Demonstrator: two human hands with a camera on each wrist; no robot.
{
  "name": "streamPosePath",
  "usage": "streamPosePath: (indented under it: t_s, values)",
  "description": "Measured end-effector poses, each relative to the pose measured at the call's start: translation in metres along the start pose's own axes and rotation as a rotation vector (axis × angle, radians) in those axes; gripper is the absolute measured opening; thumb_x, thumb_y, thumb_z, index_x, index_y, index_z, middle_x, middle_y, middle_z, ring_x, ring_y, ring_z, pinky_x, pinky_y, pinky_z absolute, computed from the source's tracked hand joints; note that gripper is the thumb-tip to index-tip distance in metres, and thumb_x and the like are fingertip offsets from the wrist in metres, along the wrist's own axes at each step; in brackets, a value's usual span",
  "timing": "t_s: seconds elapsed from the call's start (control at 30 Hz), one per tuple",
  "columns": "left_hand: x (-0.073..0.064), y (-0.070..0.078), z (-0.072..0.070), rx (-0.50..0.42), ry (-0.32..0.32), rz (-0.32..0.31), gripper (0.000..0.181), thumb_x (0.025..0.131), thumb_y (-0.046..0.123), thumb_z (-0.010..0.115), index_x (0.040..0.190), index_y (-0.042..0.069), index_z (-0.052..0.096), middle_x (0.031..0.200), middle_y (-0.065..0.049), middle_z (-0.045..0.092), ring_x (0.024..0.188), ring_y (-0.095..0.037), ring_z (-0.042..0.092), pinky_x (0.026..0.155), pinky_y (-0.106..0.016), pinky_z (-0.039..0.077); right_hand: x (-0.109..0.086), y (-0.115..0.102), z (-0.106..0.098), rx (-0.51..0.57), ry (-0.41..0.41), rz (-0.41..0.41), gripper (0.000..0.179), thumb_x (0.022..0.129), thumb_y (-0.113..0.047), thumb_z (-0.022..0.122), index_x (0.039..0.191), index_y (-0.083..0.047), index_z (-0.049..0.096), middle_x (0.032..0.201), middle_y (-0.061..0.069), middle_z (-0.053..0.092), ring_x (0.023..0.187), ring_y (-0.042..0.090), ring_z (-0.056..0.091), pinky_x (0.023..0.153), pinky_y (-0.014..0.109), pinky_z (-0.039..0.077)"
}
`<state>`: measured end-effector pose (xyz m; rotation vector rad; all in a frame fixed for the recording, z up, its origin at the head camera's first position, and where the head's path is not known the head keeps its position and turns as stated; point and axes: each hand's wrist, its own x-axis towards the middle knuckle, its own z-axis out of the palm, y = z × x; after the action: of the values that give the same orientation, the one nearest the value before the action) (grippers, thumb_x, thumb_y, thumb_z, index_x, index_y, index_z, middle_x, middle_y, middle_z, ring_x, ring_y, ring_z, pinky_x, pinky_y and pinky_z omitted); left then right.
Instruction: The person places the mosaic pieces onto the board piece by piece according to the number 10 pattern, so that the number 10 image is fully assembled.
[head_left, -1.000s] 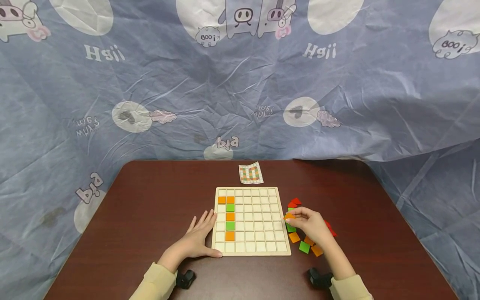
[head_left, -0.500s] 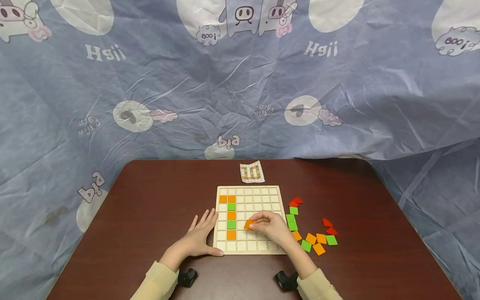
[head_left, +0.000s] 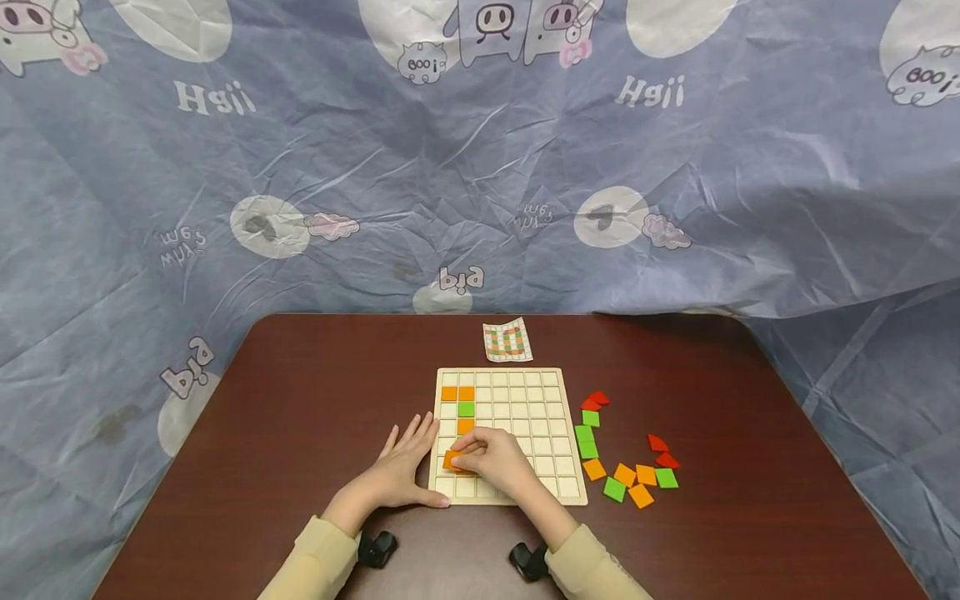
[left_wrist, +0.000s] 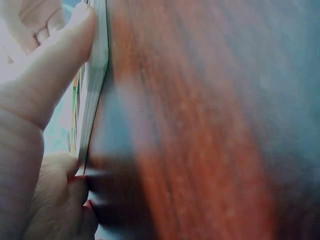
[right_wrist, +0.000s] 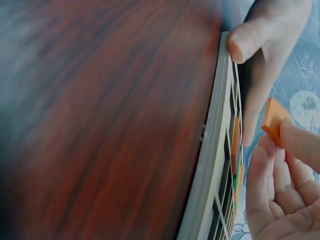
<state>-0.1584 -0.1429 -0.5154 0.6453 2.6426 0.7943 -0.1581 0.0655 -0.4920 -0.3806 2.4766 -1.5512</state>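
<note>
In the head view, the board is partly hidden near 8 o'clock by the right hand, with an orange tile pinched; the left hand is spread at 9, loose tiles at 4. Only from the right wrist is the tile shown clear of the board.

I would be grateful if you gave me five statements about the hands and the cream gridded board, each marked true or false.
1. The right hand pinches a thin orange square tile. True.
2. The left hand grips a green square tile. False: it rests at the left edge of the cream gridded board.
3. A printed paper card lies beyond the board's far edge. True.
4. The red wedge-like pieces are on the board. False: they lie on the dark brown table, to its right.
5. Two placed orange tiles sit side by side. True.
</note>
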Motion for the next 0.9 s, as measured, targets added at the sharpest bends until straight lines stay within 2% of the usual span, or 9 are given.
streamPosePath:
  t_s: [0.2, 0.37, 0.7, 0.9]
  values:
    - [0.000, -0.001, 0.000, 0.011, -0.002, -0.001, 0.121, 0.072, 0.055, 0.082, 0.158, 0.004, 0.014, 0.166, -0.015, 0.006, 0.154, -0.035, 0.003, 0.120, -0.062, 0.000, 0.005, -0.004, 0.010, -0.130, 0.013, -0.034, 0.007, 0.082, -0.009, 0.078, 0.088, -0.005, 0.075, 0.081, 0.005, 0.075, 0.070, 0.006, 0.067, 0.060, 0.017, 0.052]
    - [0.000, 0.001, -0.001, 0.011, 0.001, 0.002, 0.119, 0.072, 0.052, 0.083, 0.158, 0.003, 0.015, 0.166, -0.015, 0.007, 0.154, -0.035, 0.004, 0.120, -0.062, 0.000, 0.007, -0.006, 0.014, -0.226, -0.006, -0.086, 0.004, 0.082, -0.005, 0.077, 0.085, -0.005, 0.075, 0.077, 0.003, 0.073, 0.067, 0.005, 0.064, 0.059, 0.016, 0.050]
    - [0.001, 0.000, 0.000, 0.000, -0.001, 0.004, 0.119, 0.073, 0.050, 0.083, 0.158, 0.003, 0.014, 0.166, -0.015, 0.007, 0.154, -0.036, 0.003, 0.120, -0.063, -0.001, 0.011, -0.007, 0.020, -0.388, 0.027, -0.168, 0.008, 0.076, -0.001, 0.080, 0.077, -0.006, 0.074, 0.075, 0.001, 0.068, 0.063, 0.002, 0.058, 0.057, 0.014, 0.047]
    - [0.001, -0.001, 0.001, -0.010, -0.001, 0.007, 0.119, 0.074, 0.050, 0.083, 0.158, 0.003, 0.013, 0.166, -0.016, 0.006, 0.154, -0.036, 0.002, 0.120, -0.062, -0.002, 0.010, -0.008, 0.021, -0.447, 0.037, -0.158, 0.007, 0.076, -0.004, 0.082, 0.077, -0.007, 0.076, 0.077, 0.001, 0.061, 0.066, 0.004, 0.052, 0.059, 0.015, 0.044]
